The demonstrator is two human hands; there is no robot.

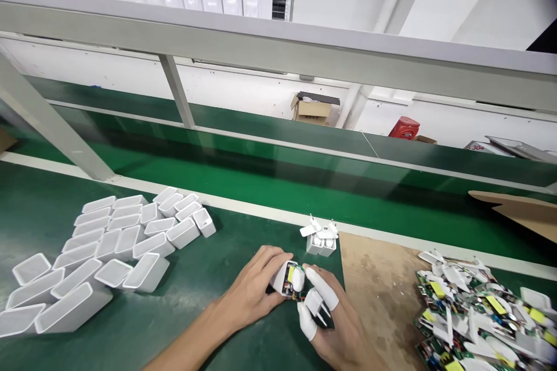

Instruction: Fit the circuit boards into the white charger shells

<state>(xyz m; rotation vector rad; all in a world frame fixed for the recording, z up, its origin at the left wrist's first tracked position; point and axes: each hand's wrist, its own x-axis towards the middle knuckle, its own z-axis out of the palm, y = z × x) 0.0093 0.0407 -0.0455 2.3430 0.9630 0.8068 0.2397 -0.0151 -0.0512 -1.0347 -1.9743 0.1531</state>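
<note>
My left hand (252, 287) is closed around a white plastic charger housing (279, 278), tilted with its open end to the right. A circuit board (290, 284) with a yellow part shows in that opening; how deep it sits I cannot tell. White finger cots cover the thumb and a finger of my right hand (342, 322), which pinches a white plug cap (314, 301) with prongs. The cap is beside the housing's opening, with wires visible between them. Just beyond my hands, two upright housings (321, 248) stand together with pronged caps on top.
Many empty white housings (124, 237) stand on the green table at left. At right, a heap of circuit boards with white caps (483, 313) lies by a brown board (383, 295). A grey frame rail (278, 40) crosses above; a carton (311, 110) stands behind.
</note>
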